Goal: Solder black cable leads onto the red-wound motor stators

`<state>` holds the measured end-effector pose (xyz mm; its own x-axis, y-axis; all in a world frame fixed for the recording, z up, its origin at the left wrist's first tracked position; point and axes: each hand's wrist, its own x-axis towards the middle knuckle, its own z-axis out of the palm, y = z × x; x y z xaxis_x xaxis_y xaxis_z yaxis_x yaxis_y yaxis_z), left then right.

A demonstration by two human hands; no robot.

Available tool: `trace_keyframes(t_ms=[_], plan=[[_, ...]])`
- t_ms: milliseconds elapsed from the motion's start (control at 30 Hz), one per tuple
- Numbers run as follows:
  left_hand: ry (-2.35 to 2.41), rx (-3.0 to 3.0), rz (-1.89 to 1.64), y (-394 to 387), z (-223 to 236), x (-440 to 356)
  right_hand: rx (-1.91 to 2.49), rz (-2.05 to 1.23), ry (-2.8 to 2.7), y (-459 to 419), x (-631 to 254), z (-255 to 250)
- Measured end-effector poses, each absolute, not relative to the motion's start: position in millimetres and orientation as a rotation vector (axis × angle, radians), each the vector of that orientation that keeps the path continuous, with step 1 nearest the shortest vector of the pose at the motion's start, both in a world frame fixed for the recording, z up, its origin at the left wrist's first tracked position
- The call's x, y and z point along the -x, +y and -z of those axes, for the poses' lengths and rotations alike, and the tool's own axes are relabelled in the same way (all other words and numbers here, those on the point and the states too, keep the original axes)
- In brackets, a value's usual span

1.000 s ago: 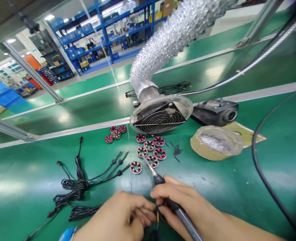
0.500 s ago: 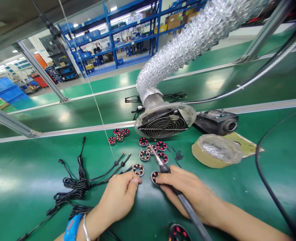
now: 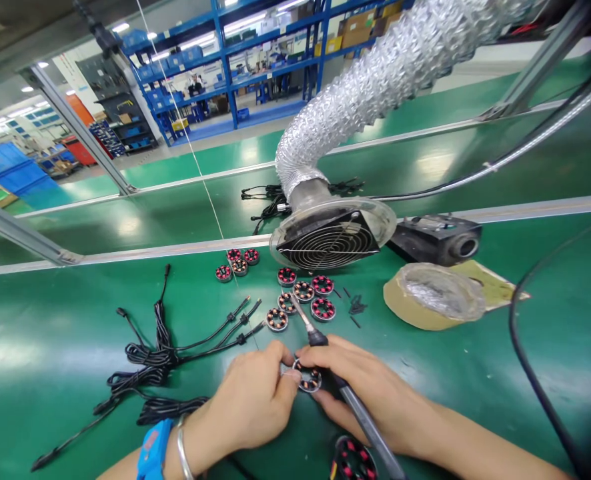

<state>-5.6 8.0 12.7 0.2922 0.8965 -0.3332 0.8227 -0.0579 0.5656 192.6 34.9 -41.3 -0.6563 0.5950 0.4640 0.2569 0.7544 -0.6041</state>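
My left hand (image 3: 255, 397) is closed in a pinch on a thin, pale solder wire (image 3: 286, 372), at the left edge of a ring-shaped motor stator (image 3: 310, 385) with copper windings. My right hand (image 3: 375, 383) is wrapped round a soldering iron (image 3: 373, 430), its metal tip pointing up and away over the table. The fingers of that hand also hold the stator's right side. Just beyond lies another copper-wound stator (image 3: 277, 319). Further back are several more, some copper and some red, including a red one (image 3: 323, 309).
Black cables (image 3: 150, 357) lie bundled on the left. A fume extractor hood (image 3: 333, 243) hangs behind the stators on a silver duct. To the right are a tape roll (image 3: 425, 300), a black iron stand (image 3: 440, 240) and small black tubes (image 3: 358, 305). A red-wound motor part (image 3: 355, 460) sits nearest me.
My left hand has moved right, up to the stator under my right fingers. That stator has shifted slightly left and nearer me. The copper stator by my left hand now lies a little further back.
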Motion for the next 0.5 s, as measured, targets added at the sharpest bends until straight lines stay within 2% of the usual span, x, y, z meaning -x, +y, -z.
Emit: trace_keyframes(t_ms=[200,400,500], plan=[[1.535,-1.691,-0.201,12.6,-9.2,3.8,0.676,-0.658,-2.245,30.7,-191.6,44.9],[1.254,-1.037,-0.362,24.4,-1.7,6.5,0.735,-0.712,-2.141,31.2,-193.7,41.4],[1.234,-0.922,-0.481,26.1,-3.6,8.7,0.775,-0.762,-2.083,32.5,-196.8,39.9]])
